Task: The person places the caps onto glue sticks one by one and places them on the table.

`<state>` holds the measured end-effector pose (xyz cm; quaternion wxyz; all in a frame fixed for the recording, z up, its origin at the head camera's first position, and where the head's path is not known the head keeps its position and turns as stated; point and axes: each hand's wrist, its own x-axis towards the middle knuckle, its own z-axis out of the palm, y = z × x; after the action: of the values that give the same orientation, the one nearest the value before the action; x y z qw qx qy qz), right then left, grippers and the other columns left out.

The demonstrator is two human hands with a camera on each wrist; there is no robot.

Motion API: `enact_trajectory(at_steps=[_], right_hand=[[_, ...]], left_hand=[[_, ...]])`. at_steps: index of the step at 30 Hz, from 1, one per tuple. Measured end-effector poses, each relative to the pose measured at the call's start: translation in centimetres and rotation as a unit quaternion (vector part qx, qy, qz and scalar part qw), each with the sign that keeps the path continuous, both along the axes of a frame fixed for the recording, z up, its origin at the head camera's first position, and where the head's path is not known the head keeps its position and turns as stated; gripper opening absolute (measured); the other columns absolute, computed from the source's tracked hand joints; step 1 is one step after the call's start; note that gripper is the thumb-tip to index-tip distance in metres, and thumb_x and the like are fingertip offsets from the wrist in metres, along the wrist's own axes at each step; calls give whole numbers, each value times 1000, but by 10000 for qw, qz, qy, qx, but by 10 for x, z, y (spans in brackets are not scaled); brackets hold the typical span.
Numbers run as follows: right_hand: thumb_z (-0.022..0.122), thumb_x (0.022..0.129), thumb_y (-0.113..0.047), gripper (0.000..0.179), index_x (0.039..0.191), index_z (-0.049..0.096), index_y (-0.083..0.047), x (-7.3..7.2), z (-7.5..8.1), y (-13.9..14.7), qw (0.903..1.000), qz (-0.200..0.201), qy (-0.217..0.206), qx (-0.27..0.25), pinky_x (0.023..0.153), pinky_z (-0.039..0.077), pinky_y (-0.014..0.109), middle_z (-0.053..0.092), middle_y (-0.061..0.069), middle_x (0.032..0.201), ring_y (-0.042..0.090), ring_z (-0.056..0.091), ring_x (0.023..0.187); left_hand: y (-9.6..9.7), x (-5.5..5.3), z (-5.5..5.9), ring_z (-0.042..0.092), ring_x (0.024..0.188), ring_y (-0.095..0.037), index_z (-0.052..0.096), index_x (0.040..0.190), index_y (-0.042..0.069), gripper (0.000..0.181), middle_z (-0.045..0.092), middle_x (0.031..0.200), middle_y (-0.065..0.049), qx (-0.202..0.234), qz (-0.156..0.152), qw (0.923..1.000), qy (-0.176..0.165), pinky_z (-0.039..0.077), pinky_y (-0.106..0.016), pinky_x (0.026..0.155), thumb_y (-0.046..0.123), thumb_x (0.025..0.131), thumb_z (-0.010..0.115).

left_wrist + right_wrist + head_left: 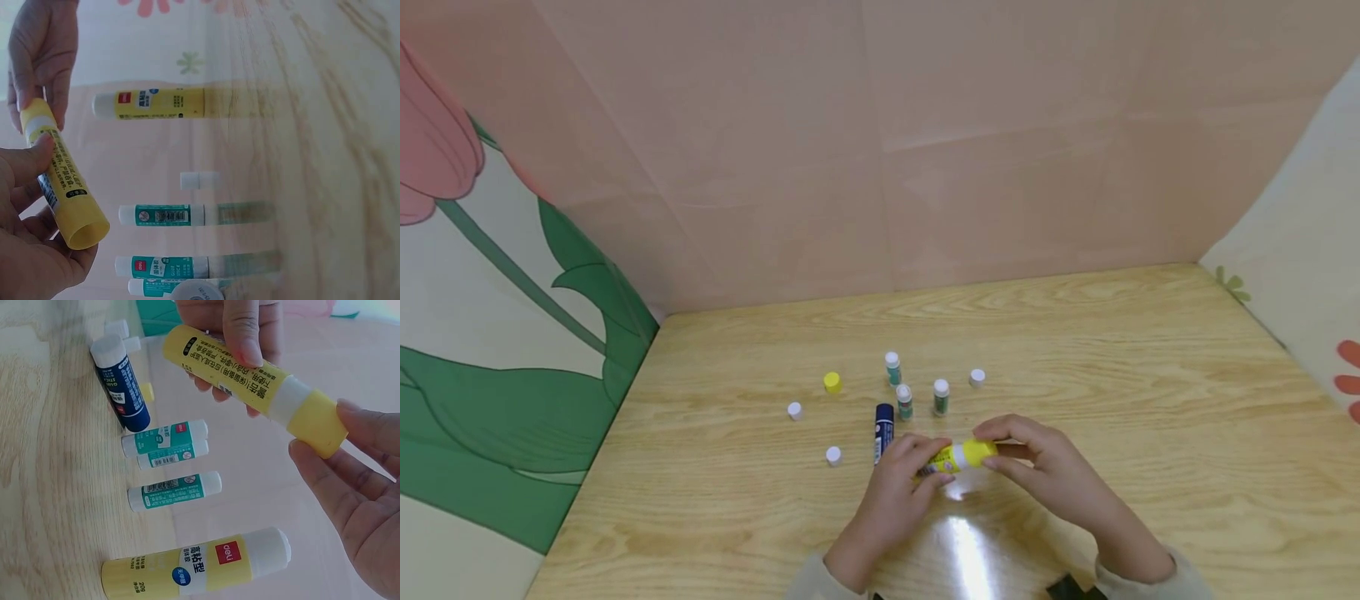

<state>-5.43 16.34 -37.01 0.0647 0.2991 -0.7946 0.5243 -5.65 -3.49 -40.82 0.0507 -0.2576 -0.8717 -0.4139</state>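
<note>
A yellow glue stick [237,378] with a white band is held tilted between both hands, above the table. My left hand [898,483] grips its body, thumb on the printed label. At the other end, the thumb and fingers of my right hand [1045,467] pinch the yellow cap [319,422]. The open-looking round base of the stick faces the camera in the left wrist view. A second yellow glue stick [187,569], white at its top, stands upright near the right hand. Just beyond the left hand stands a dark blue glue stick [884,423].
Behind the hands stand three green glue sticks [941,398] with white tops. A loose yellow cap [832,382] and two white caps [833,455] lie to the left; another white cap [977,377] is at the back right. A pink sheet [925,167] hangs behind the table.
</note>
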Motion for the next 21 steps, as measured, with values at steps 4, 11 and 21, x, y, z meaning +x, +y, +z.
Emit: enact_trajectory(at_steps=[4,11,21], right_hand=[[61,73,8,26,97,57,-2,0,0,-1,10000,11,30,-5,70,48,28,58,6,97,9,54,89],[62,73,7,26,96,57,-3,0,-1,-3,10000,-26,29,78,69,49,27,58,8,96,11,56,86],[62,74,6,26,98,57,-4,0,-2,-4,9999,44,-5,127,69,48,26,58,6,96,10,56,85]], left_hand=[[0,0,1,46,91,-6,56,113,15,35,53,100,5,-29,-1,10000,14,40,-23,78,22,80,60],[-2,0,2,46,92,-6,56,114,14,35,53,100,4,-8,-58,10000,58,40,-22,78,22,80,60],[-2,2,3,46,93,-6,55,115,14,35,53,101,5,51,-81,9999,-130,40,-22,79,25,82,57]])
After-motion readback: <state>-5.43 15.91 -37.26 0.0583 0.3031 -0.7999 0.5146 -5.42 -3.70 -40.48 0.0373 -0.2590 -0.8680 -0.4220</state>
